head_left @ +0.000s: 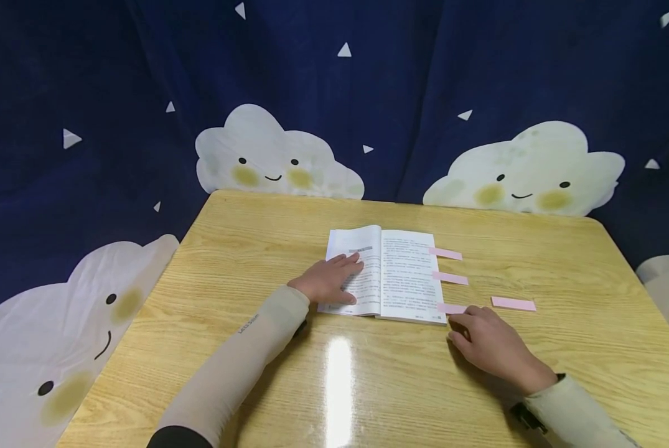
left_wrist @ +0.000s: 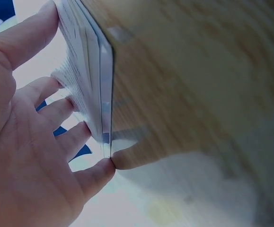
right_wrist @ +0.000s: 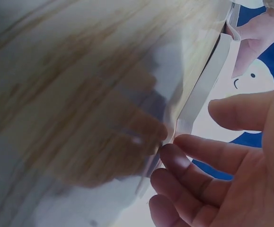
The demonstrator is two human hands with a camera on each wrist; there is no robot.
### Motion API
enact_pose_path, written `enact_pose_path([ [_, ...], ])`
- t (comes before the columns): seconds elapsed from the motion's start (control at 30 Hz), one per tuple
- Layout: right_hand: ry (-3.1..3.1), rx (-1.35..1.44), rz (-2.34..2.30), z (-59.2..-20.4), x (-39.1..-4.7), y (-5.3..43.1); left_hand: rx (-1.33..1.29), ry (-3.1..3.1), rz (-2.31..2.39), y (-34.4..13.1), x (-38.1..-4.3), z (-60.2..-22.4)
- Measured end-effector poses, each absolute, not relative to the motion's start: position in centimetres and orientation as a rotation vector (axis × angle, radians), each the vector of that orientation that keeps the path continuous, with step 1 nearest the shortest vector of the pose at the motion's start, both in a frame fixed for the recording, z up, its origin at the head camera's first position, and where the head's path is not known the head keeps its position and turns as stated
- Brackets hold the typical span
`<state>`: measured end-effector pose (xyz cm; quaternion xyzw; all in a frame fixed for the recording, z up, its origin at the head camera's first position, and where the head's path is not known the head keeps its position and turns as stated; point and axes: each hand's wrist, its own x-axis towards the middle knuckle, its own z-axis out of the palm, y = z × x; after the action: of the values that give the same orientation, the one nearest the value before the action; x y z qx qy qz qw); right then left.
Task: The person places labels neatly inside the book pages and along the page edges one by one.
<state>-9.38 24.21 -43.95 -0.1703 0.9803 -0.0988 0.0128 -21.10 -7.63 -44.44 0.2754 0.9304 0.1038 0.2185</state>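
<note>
An open book [head_left: 407, 267] with printed pages lies on the wooden table. My left hand [head_left: 330, 281] rests on its left page with fingers spread; in the left wrist view the thumb and fingertips meet the book's page edges [left_wrist: 87, 61]. Three pink paper strips stick out past the right page: an upper strip [head_left: 446, 253], a middle strip [head_left: 450, 278] and a lower strip [head_left: 449, 308]. My right hand [head_left: 491, 342] has its fingertips at the lower strip, by the book's corner. In the right wrist view its thumb [right_wrist: 236, 112] stands apart from the loosely bent fingers.
Another pink strip [head_left: 513, 303] lies on the table [head_left: 580, 274] right of the book, just beyond my right hand. A dark blue curtain [head_left: 401, 93] with white clouds and triangles hangs behind the table and along its left side.
</note>
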Motion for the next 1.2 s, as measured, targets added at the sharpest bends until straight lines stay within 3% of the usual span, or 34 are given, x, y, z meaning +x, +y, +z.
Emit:
enact_pose_path([
  [0.53,3.035,-0.444,-0.523,-43.4,-9.6,24.4,0.766,2.574,0.277,-7.5,-21.1,-44.2],
  [1.2,2.919,-0.299,-0.755,-44.1,-14.5,23.9,0.784,2.579,0.294,-7.5,-21.2,-44.3],
])
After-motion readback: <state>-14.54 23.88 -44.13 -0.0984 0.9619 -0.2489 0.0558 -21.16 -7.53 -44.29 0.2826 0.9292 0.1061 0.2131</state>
